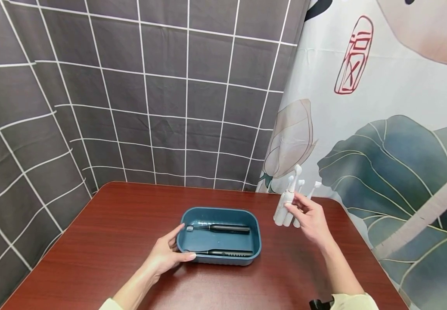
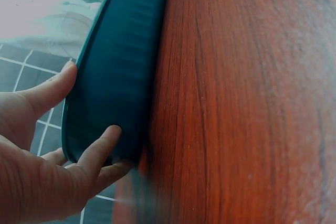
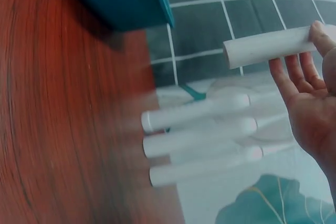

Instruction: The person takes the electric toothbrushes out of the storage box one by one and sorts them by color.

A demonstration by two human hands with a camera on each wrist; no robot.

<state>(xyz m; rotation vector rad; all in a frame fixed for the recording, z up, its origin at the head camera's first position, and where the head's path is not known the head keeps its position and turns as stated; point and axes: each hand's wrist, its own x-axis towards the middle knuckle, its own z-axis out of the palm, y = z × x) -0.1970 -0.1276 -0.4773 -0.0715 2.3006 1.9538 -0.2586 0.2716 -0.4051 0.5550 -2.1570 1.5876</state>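
Note:
A white electric toothbrush (image 1: pixel 290 196) is pinched in my right hand (image 1: pixel 311 217), lifted off the table with its head up. In the right wrist view, thumb and fingers grip its handle (image 3: pixel 262 47), and three more white electric toothbrushes (image 3: pixel 199 139) stand upright on the table beside it. My left hand (image 1: pixel 164 255) holds the left end of a blue plastic basket (image 1: pixel 223 260), thumb at the front rim and fingers against the end wall (image 2: pixel 107 72). Inside lie two black electric toothbrushes, one at the back (image 1: pixel 229 228) and one along the front wall (image 1: pixel 229 253).
The reddish-brown wooden table (image 1: pixel 130 219) has rounded far corners. Behind it hangs a dark grey checked curtain (image 1: pixel 165 99), and at the right a white cloth (image 1: pixel 363 107) printed with leaves and a red seal. The standing toothbrushes are near the table's far right edge.

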